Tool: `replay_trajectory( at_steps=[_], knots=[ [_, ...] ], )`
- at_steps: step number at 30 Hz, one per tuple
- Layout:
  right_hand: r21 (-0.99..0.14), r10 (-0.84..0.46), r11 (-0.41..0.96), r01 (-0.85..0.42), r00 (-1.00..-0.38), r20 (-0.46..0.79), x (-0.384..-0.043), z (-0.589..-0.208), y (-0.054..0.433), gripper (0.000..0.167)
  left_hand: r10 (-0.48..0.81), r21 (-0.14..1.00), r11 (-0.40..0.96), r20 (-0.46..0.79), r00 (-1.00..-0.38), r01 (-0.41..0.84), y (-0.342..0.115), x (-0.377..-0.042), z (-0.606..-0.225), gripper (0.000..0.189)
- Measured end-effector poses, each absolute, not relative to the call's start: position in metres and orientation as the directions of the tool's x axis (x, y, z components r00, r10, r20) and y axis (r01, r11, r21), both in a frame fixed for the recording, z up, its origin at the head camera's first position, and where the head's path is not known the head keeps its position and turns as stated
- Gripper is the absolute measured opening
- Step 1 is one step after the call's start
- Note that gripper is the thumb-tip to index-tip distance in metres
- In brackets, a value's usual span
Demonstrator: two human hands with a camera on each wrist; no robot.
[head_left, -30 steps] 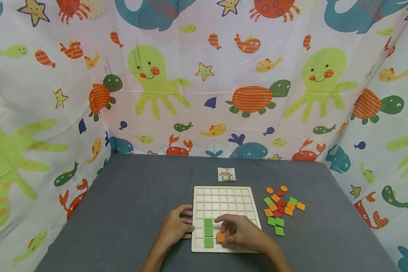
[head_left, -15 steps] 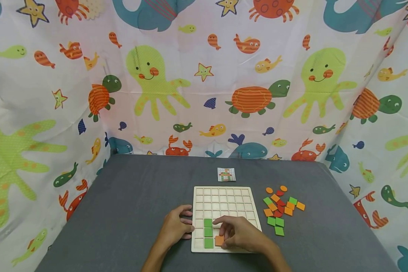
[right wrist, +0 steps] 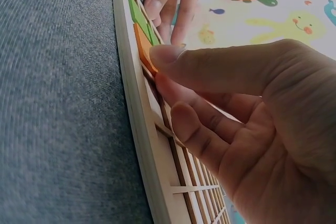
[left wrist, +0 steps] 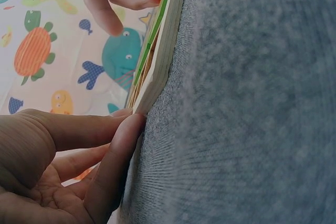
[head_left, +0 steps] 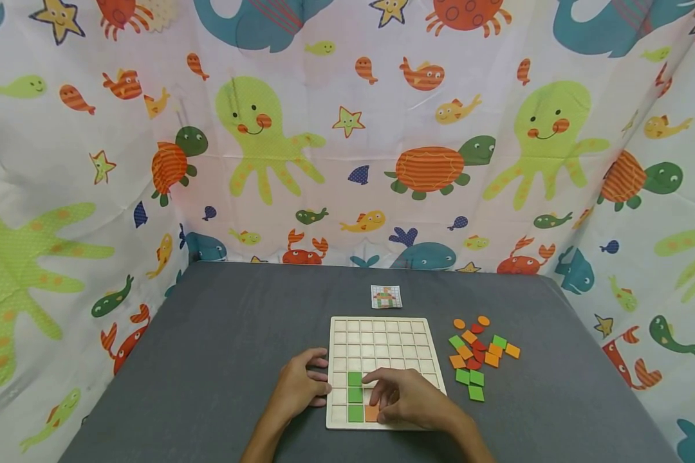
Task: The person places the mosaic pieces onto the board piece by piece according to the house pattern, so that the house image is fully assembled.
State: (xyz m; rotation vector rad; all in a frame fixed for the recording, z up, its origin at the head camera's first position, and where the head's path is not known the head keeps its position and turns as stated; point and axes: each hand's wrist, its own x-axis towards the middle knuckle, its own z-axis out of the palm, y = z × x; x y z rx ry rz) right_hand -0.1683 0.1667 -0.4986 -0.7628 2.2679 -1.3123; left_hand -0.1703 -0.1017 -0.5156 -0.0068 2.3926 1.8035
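Note:
A light wooden grid board point(head_left: 382, 334) lies on the grey cloth. My left hand point(head_left: 300, 382) is at its left edge; in the left wrist view the thumb and a finger point(left wrist: 118, 145) meet on the board's rim. My right hand point(head_left: 408, 397) pinches an orange square tile point(head_left: 371, 413) at the board's front row. In the right wrist view, the thumb tip touches that orange tile point(right wrist: 142, 48), which lies against a green tile point(right wrist: 137, 17). Several green tiles point(head_left: 355, 395) form a column left of the orange one.
Right of the board lies a loose scatter of orange, green and red pieces point(head_left: 477, 354), some overlapping. A small printed pattern card point(head_left: 385, 297) sits beyond the board's far edge. Behind the table hangs a curtain point(head_left: 347, 154) with sea animals.
My right hand has moved the orange tile slightly left and toward the front, down into the cell beside the front green tile. My left hand stays at the board's edge.

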Motion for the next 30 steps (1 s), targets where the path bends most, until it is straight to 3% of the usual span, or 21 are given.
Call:
replay_trajectory(
  at_steps=[9,30],
  knots=[
    [-0.896,-0.609,0.397,-0.197,-0.787,-0.097,-0.171,-0.497,0.172,0.052,0.092,0.958,0.275,-0.117,-0.989,-0.088,-0.102,-0.17,-0.515,0.071],
    [-0.866,-0.377,0.434,-0.249,-0.923,0.076,-0.182,-0.492,0.236,0.053,0.081,0.96,0.264,-0.124,-0.989,-0.098,-0.1,-0.17,-0.515,0.071]
  ],
)
